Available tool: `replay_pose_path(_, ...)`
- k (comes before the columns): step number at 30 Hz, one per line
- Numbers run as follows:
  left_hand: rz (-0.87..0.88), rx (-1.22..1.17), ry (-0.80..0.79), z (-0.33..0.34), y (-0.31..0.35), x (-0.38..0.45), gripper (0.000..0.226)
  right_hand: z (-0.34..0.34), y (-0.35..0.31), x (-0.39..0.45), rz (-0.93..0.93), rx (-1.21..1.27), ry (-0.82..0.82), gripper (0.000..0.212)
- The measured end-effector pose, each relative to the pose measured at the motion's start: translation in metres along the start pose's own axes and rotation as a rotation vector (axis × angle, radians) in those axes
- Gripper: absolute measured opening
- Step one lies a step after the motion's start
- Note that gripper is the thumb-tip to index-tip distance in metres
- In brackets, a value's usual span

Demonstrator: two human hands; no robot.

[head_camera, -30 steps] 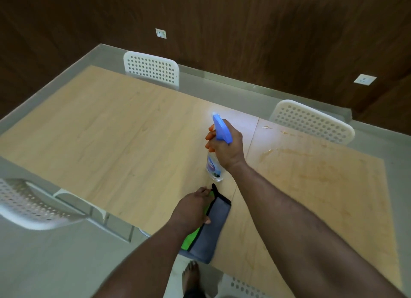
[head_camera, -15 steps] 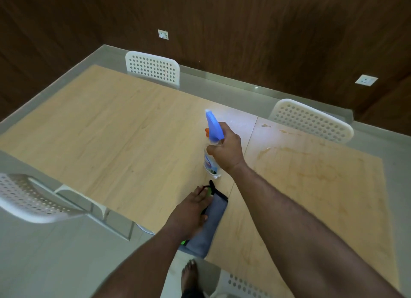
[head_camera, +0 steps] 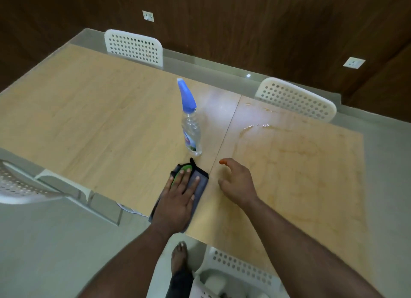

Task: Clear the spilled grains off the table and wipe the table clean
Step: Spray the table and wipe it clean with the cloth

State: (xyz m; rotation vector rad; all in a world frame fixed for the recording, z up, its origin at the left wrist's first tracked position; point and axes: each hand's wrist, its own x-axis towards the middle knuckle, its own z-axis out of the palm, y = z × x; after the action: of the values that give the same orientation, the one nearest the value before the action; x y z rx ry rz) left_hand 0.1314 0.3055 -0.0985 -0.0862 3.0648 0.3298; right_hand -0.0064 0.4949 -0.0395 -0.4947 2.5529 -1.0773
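Straight fingers (head_camera: 184, 175) of the left hand (head_camera: 178, 200) are lying flat on a grey cloth (head_camera: 199, 184), pressing it against the table (head_camera: 89, 124) close to its near edge. Nothing is being pinched or curled around there; the palm and all the fingers are spreading over the fabric. A green patch (head_camera: 185, 167) of the cloth is showing just under the fingertips, and the cloth's near end is hanging slightly past the table edge.

To its right, the right hand (head_camera: 239, 186) is hovering low over the table with loosely bent fingers, holding nothing. One fingertip is showing an orange nail (head_camera: 223, 161). This hand is sitting just right of the seam (head_camera: 224, 137) where the two tabletop panels are meeting.

Standing upright just beyond the cloth is a clear spray bottle (head_camera: 191, 133) with a blue trigger head (head_camera: 186, 95), apart from both hands. It is resting on the left panel, near the seam.

On the right panel, faint orange-brown streaks (head_camera: 295, 151) are spreading across the surface, and a small wet glint (head_camera: 255, 126) is shining towards the far side. Whether any grains are lying there cannot be told.

White perforated chairs are surrounding the table: two at the far side (head_camera: 134, 46) (head_camera: 295, 97), one at the left (head_camera: 20, 184), one at the near edge (head_camera: 235, 273). A bare foot (head_camera: 179, 256) is resting on the pale floor (head_camera: 44, 242) below the near edge.
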Motion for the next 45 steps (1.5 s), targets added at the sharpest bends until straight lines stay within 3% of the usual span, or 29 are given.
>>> replay_pose_path(5, -0.021, 0.017, -0.010, 0.004, 0.007, -0.001, 0.060, 0.010, 0.021, 0.006, -0.068, -0.201, -0.019, 0.056)
replay_pose_path(9, 0.154, 0.020, 0.005, 0.001, 0.022, -0.001, 0.063, 0.010, 0.043, 0.013, -0.113, -0.417, -0.008, 0.061)
replay_pose_path(12, 0.115, 0.025, -0.016, 0.002, 0.032, 0.002, 0.065, 0.009, 0.062, 0.005, -0.174, -0.524, -0.022, 0.060)
replay_pose_path(24, 0.063, 0.051, 0.016, 0.010, 0.034, 0.026, 0.063, 0.017, 0.079, 0.005, -0.223, -0.579, 0.037, 0.059)
replay_pose_path(33, 0.033, 0.074, 0.035, 0.010, 0.039, 0.022, 0.061, 0.013, 0.087, -0.001, -0.343, -0.611, -0.024, 0.065)
replay_pose_path(45, -0.445, 0.011, 0.133, 0.035, 0.103, -0.009, 0.064, 0.008, 0.085, -0.001, -0.411, -0.675, -0.017, 0.063)
